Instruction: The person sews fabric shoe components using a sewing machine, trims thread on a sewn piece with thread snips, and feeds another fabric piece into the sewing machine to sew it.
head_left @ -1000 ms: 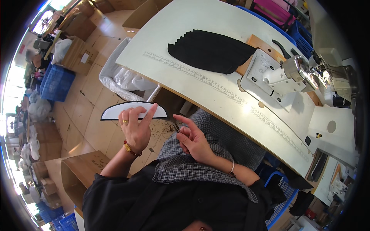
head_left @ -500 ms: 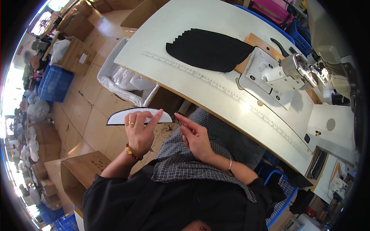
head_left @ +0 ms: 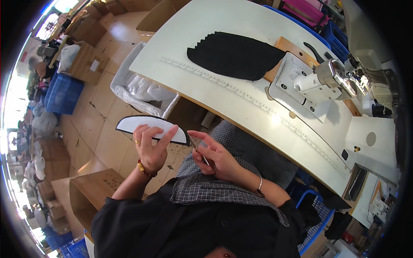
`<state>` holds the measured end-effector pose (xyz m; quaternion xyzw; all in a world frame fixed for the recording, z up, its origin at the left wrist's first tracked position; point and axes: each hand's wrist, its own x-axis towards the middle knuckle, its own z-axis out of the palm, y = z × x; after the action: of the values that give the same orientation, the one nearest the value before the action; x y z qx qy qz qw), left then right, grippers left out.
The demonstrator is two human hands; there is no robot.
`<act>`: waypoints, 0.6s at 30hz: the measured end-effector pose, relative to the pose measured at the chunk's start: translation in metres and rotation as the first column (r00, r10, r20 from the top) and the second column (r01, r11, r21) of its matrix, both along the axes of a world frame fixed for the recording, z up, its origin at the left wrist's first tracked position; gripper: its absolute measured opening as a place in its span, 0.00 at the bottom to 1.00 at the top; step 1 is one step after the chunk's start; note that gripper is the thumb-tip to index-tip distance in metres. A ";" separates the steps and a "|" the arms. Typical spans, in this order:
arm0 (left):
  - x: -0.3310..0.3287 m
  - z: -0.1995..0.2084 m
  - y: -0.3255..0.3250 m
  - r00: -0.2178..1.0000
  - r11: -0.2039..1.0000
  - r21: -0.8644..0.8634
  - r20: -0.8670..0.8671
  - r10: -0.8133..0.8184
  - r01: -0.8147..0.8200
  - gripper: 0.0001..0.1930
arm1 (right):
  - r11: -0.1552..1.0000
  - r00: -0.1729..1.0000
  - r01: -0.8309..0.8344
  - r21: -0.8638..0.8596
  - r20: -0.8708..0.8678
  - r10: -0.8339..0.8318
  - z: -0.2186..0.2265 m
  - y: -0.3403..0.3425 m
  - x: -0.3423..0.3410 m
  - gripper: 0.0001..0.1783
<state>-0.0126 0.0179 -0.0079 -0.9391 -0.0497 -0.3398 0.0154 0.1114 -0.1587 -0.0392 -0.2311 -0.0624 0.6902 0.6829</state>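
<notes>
My left hand (head_left: 150, 149) grips a white half-moon fabric piece (head_left: 144, 124) with black edging, thumb and fingers closed on it above my lap. Close to the piece's right-hand corner is my right hand (head_left: 218, 158). Its fingers are closed round a slim, pointed silver metal tool (head_left: 195, 145), whose tip lies by the black edging. Whether the tip touches the edging I cannot make out, nor is the tool's exact kind plain. A fanned stack of black fabric pieces (head_left: 234, 56) lies on the white table (head_left: 172, 45).
A sewing machine (head_left: 320, 81) stands at the table's right, with black-handled scissors (head_left: 313, 51) behind it. A ruler strip (head_left: 215, 79) runs along the tabletop. Left of the table is a white-lined bin (head_left: 122, 90); a cardboard box (head_left: 92, 189) sits at lower left, a blue basket (head_left: 318, 215) at lower right.
The fabric piece has tilted, its right end now lower, and my left hand has shifted slightly left. My right hand has turned, bringing more of the metal tool into sight.
</notes>
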 end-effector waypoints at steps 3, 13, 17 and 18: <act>0.001 -0.001 0.001 1.000 1.000 0.022 0.028 0.004 -0.004 0.25 | 1.000 1.000 -0.005 0.024 -0.003 0.005 -0.001 -0.002 -0.002 0.28; 0.001 -0.005 0.002 0.999 1.000 0.002 0.038 0.009 -0.009 0.25 | 0.963 0.951 0.259 -0.073 0.196 -0.241 -0.012 -0.002 -0.005 0.27; 0.000 -0.003 0.002 1.000 1.000 -0.019 0.014 -0.004 0.005 0.26 | 0.987 0.970 0.158 -0.029 0.193 -0.149 -0.003 -0.001 -0.005 0.27; 0.000 -0.002 0.001 1.000 1.000 -0.019 0.012 -0.016 0.017 0.26 | 0.993 0.971 0.114 -0.014 0.212 -0.109 0.000 0.000 -0.007 0.27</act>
<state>-0.0124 0.0186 -0.0104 -0.9375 -0.0454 -0.3449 0.0033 0.1047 -0.1589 -0.0388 -0.3148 -0.1124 0.6231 0.7071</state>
